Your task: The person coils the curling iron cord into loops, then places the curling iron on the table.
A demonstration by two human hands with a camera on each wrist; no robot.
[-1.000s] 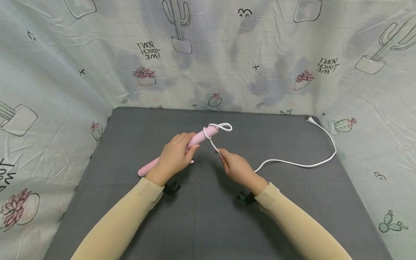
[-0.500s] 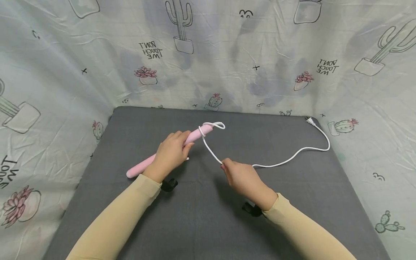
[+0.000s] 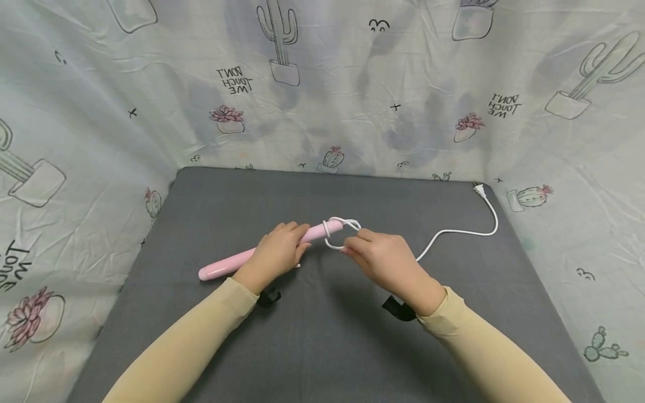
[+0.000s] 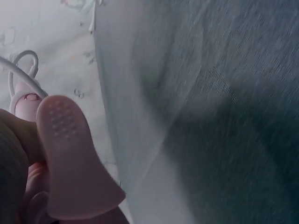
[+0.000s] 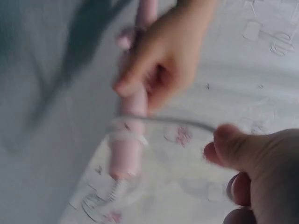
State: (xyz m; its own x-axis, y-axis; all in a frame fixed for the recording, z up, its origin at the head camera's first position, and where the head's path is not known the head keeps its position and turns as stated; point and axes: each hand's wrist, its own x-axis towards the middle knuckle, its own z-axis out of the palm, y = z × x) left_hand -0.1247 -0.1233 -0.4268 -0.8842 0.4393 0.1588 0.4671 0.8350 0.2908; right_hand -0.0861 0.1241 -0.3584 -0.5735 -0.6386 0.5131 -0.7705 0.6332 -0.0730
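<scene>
A pink curling iron (image 3: 224,268) lies slanted in my left hand (image 3: 276,252), which grips it around the middle over the grey table. Its pink lever (image 4: 70,149), dotted at the tip, fills the near part of the left wrist view. From the handle end (image 5: 125,156) comes a white cord (image 5: 180,122), looped around the handle. My right hand (image 3: 385,260) pinches this cord between thumb and fingers, just right of the handle end. In the right wrist view the cord runs from the handle to my right fingertips, somewhat blurred.
The rest of the cord (image 3: 461,231) trails rightward across the grey table (image 3: 302,347) to a white plug (image 3: 480,190) at the far right corner. A cactus-print cloth (image 3: 342,112) hangs behind and along both sides.
My right hand first drew the cord down and right, then moved slightly farther right. The handle end has dipped toward the table, and the trailing cord has been pulled in, its bend moving left.
</scene>
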